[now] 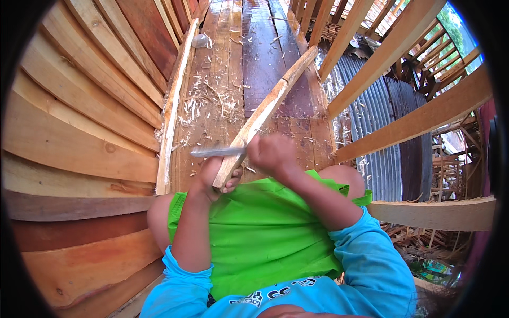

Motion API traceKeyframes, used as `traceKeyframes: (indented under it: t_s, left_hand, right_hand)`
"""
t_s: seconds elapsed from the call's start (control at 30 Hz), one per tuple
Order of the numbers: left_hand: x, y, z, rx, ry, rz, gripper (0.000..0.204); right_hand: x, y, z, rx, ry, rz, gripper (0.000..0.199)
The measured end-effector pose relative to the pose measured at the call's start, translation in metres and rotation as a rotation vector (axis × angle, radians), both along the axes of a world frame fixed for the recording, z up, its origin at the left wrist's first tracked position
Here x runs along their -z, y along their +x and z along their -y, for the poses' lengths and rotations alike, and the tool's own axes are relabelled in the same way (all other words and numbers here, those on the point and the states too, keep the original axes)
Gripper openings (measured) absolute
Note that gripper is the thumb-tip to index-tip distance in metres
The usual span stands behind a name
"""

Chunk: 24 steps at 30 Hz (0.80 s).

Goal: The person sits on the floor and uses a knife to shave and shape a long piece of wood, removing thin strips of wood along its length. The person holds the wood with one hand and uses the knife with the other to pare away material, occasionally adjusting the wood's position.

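**Whittling on a plank floor**

Where stacked boards [79,106] wall the left, plank floor [265,69] carries shavings [212,100]. Long wooden stick [265,108] slants over green shorts [254,228]; left hand [214,177] clamps its near end, right hand [270,151] grips knife [217,152] across it.

Knife handle hidden inside the right hand [270,153]; blade [217,152] motion-blurred just left of it. Lower end of the wooden stick [265,111] covered by left hand [217,177] fingers.

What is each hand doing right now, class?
Left hand: closed around the near end of the wooden stick.
Right hand: closed on the knife, blade lying across the stick.
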<state>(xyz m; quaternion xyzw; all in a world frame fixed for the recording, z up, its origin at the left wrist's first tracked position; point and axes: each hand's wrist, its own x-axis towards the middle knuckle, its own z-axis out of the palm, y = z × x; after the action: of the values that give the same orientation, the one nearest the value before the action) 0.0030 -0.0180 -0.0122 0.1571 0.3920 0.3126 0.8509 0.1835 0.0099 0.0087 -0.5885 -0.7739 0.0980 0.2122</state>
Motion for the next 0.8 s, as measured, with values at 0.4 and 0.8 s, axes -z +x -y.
traceKeyframes:
  t_s: [0.4, 0.8]
  left_hand:
    - [0.005, -0.002, -0.001, -0.011, -0.023, 0.125, 0.030]
    - [0.006, -0.001, -0.007, 0.009, 0.003, 0.054, 0.032]
  right_hand:
    - [0.013, 0.015, -0.030, 0.120, -0.019, -0.052, 0.046]
    - [0.008, 0.012, -0.023, 0.184, -0.092, 0.032, 0.044]
